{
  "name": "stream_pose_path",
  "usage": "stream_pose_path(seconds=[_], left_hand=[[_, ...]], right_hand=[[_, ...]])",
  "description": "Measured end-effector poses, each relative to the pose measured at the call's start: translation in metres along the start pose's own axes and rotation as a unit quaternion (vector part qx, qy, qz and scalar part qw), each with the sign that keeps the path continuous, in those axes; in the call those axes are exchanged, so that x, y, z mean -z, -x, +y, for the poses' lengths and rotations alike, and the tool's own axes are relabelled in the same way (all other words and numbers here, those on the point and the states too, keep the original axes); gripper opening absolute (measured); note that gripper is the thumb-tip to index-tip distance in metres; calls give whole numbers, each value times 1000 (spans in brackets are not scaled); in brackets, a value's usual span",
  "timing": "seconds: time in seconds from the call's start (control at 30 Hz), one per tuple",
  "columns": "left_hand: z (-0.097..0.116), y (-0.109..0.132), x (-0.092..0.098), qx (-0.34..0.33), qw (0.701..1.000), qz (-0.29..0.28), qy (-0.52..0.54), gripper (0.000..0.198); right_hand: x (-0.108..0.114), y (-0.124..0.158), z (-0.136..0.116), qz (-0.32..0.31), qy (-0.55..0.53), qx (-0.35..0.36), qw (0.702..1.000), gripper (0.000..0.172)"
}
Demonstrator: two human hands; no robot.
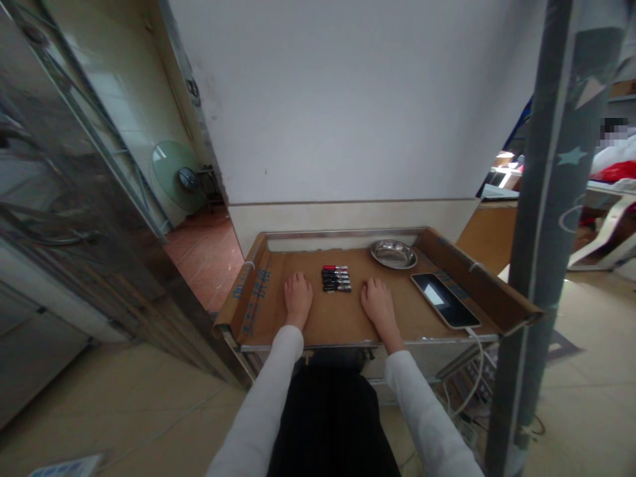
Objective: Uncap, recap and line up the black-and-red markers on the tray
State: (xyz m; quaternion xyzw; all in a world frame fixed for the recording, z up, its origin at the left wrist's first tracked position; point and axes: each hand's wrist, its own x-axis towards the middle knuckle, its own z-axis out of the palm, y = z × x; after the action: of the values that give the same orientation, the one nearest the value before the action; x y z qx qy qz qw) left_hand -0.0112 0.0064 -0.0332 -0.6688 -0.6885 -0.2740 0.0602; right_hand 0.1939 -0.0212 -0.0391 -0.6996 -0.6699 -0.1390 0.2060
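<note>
Brown cardboard is covering the bench (338,321), with its flaps standing up along the left and right edges. From the head view, both hands are lying palm down near the front edge, fingers stretched forward and loosely together, gripping nothing. The left hand (298,297) is resting just left of a row of markers (336,278) and the right hand (378,305) just right of it; neither seems to be touching them. The markers are lying side by side in the middle of the bench, 1 red at the far end and the others black. A steel dish (393,254) is sitting toward the far right corner. A tablet (445,299) is lying by the right edge, with a white cable (476,371) hanging from its near end.
</note>
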Motion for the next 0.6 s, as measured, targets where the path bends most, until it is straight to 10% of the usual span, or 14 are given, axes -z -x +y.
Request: stream_pose_path(seconds=[0.23, 0.4, 0.6], left_hand=[[2, -3, 11, -31, 983, 42, 179, 21], [9, 0, 17, -229, 942, -69, 235, 19], [9, 0, 15, -259, 939, -100, 201, 14]], right_hand=[[-4, -5, 1, 53, -95, 62, 992, 20], [3, -7, -2, 46, -211, 157, 964, 20], [3, -6, -3, 7, -219, 180, 959, 19]])
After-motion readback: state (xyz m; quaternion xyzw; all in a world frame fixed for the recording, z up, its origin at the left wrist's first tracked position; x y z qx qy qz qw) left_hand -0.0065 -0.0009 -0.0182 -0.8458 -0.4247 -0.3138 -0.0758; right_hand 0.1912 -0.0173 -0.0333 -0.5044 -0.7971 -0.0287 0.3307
